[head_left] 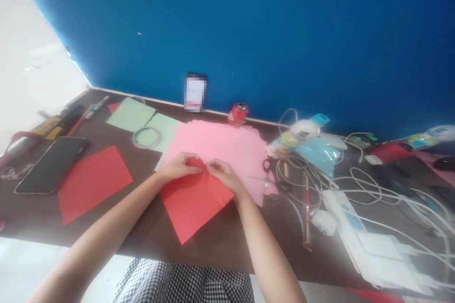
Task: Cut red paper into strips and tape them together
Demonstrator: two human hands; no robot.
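Note:
Both hands hold one sheet of red paper (199, 203) at its far edge, above the dark table. My left hand (183, 165) pinches the edge between thumb and fingers. Close beside it, my right hand (223, 173) pinches the same edge, and the paper bends a little between them. One corner of the sheet points toward me. Beyond the hands lies a spread stack of pink paper (220, 139). Another red sheet (95, 182) rests to the left, partly next to a dark phone (51, 165).
Green sheets (131, 113) and a tape roll (146, 137) lie at the back left. A red can (238, 114) stands behind the pink paper. Scissors (268, 177), a red pen (307, 213), tangled white cables and a power strip (350, 227) occupy the right side. A blue wall (249, 33) rises behind.

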